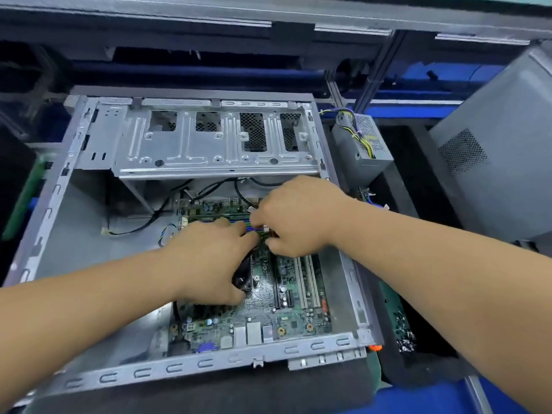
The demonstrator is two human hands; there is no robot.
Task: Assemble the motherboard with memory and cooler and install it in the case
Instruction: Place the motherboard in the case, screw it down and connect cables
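I am pinching a memory stick (257, 231) between both hands, left (209, 258) and right (295, 216), fingers curled, aligning it over the board (268, 306) inside the case (209, 363).

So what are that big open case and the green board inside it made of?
The case looks like bare sheet metal: dull silver-grey, with stamped ribs, punched slots and folded edges. The motherboard looks like a rigid green circuit board, probably a fibreglass laminate, dotted with small metal parts and long plastic-looking slots. Its exact material cannot be told from the look alone.
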